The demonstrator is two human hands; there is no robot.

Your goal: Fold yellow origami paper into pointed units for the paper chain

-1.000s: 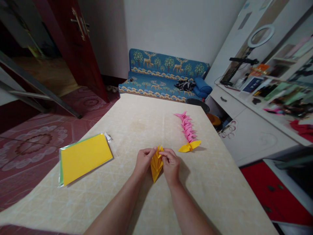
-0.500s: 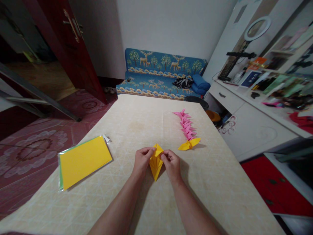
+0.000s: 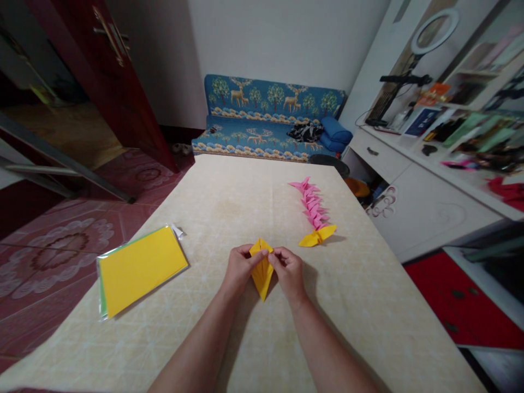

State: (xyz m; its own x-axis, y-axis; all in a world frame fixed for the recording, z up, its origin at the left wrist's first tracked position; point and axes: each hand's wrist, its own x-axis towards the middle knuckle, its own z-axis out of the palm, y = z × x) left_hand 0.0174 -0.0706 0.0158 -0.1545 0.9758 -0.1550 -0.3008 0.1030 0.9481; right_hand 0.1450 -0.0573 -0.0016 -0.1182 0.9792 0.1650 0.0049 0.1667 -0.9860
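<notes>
A folded piece of yellow origami paper (image 3: pixel 262 278), kite-shaped with its long point toward me, is between my hands over the table. My left hand (image 3: pixel 239 267) grips its left side, the thumb lying across the upper part. On the right edge, my right hand (image 3: pixel 290 267) pinches the paper between thumb and fingers. Creases run down the lower part of the paper. To the right and farther off lies a finished yellow paper crane (image 3: pixel 317 236), its wings spread. It touches the near end of a row of several pink paper cranes (image 3: pixel 313 206).
A plastic-wrapped pack of yellow paper (image 3: pixel 143 270), with green beneath, lies on the left of the cloth-covered table (image 3: pixel 196 344). Past the far edge stands a blue patterned sofa (image 3: pixel 254 131). A white cabinet (image 3: pixel 426 202) flanks the right side.
My left thumb has moved right across the paper's upper part. The top flap that stood folded over now lies flatter, and the lower tip has shifted slightly right. The view has tilted a little.
</notes>
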